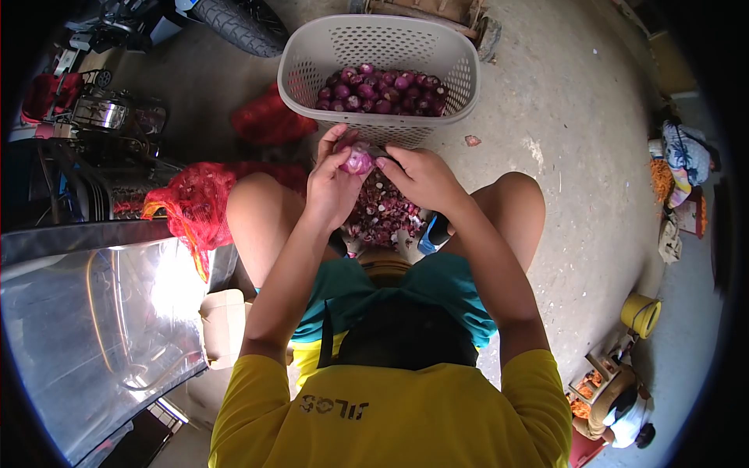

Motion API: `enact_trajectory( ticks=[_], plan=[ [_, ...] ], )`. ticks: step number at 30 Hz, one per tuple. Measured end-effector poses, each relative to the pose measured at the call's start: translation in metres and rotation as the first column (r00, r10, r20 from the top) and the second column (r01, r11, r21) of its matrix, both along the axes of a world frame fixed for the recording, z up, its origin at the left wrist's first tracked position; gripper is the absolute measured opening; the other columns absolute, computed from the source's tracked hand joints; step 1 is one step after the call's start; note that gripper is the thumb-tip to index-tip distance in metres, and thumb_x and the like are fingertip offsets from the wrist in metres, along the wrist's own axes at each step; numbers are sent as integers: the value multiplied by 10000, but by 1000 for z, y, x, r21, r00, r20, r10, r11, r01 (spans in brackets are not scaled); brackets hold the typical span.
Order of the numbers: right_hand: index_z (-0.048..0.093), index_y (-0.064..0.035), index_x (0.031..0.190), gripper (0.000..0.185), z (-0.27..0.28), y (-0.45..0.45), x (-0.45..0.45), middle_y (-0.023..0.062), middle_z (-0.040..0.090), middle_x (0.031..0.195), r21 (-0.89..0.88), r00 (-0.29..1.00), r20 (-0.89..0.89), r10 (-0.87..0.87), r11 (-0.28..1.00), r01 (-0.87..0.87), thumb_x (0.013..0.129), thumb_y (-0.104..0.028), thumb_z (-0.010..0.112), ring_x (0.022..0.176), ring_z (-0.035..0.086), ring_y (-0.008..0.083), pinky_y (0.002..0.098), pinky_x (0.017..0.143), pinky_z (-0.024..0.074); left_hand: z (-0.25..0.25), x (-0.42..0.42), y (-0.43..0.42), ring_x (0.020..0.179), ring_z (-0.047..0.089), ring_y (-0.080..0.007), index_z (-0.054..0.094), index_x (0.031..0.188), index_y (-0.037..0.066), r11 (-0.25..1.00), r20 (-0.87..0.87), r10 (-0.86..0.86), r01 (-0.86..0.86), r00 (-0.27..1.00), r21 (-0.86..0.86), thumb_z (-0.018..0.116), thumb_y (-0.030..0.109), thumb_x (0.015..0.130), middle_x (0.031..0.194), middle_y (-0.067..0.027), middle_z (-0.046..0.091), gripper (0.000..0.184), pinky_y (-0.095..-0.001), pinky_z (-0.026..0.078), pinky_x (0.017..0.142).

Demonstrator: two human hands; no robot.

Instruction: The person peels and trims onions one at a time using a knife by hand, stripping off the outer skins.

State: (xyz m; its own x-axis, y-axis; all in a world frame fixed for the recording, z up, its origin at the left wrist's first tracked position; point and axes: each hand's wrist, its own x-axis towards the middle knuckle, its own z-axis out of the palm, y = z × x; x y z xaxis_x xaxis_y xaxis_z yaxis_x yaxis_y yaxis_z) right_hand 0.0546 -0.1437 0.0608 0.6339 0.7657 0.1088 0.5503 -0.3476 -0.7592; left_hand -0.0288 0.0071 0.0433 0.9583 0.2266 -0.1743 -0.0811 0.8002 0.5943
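Note:
My left hand (331,183) is closed around a red onion (358,161), purple and shiny with a paler patch, held up between my knees. Close against its right side is my right hand (421,175), fingers bent and pinched. A thin dark edge, apparently the blade of a small knife (376,151), shows between the right fingers and the onion; its handle is hidden in the hand. Below both hands, a heap of onion skins and scraps (384,210) lies on the floor between my feet. Just beyond my hands stands a beige perforated basket (380,120) containing many red onions (382,90).
Red mesh sacks (195,203) lie left of my leg, with another red sack (273,117) beside the basket. A motorcycle tyre (240,27) is at the upper left. A yellow bucket (641,315) and another person (620,409) are at the right.

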Motion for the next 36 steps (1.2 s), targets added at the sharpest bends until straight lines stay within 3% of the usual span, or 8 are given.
enact_trajectory(
  ticks=[6,9,12,17,20,24,36],
  plan=[
    [579,-14,954,337,-3,4,-5,212,612,772,34,999,54,-2,999,0,854,-336,591,740,596,396,449,646,464,-6,3,2,1142,457,-217,428,1219,104,1000,50,-8,8,999,9,501,165,866,1215,-61,477,366,-390,366,968],
    [580,-1,979,404,-6,4,-4,217,630,816,-127,996,82,-26,991,37,840,-380,597,776,609,395,450,681,479,-8,3,0,1134,462,-217,422,1220,86,1000,99,0,1,995,-9,489,157,872,1208,-70,480,362,-384,366,967],
    [575,7,885,392,-12,9,-8,228,603,690,-23,992,97,-86,996,89,836,-382,586,689,600,404,480,648,472,-7,1,-2,1111,480,-210,419,1219,82,999,111,6,-2,994,-38,461,133,899,1188,-78,487,326,-375,379,957],
    [543,7,901,309,-10,13,-15,228,592,673,88,985,49,-167,983,162,867,-301,547,675,591,413,484,624,460,-9,-1,-4,1044,524,-179,430,1181,95,998,48,63,-65,997,21,469,104,938,1165,-68,505,246,-360,421,928],
    [525,11,909,256,-8,13,-14,233,586,670,116,985,29,-170,979,165,875,-242,527,675,583,420,491,616,448,-9,0,-5,1023,538,-164,451,1130,110,991,137,65,-80,989,107,527,104,921,1111,-57,539,223,-370,437,932],
    [516,22,911,229,-4,12,-15,240,580,670,142,986,34,-166,977,160,873,-204,522,674,575,428,495,609,438,-3,1,-7,1008,554,-169,464,1083,113,976,112,105,-124,988,178,560,71,898,1049,-52,562,213,-388,455,940],
    [509,25,925,308,-5,13,-15,255,592,726,192,984,-42,-170,966,175,885,-279,530,731,577,439,494,638,437,-7,0,-6,978,571,-154,448,1025,111,987,138,67,-86,988,135,619,91,866,1065,-61,563,234,-340,487,901]
  ],
)
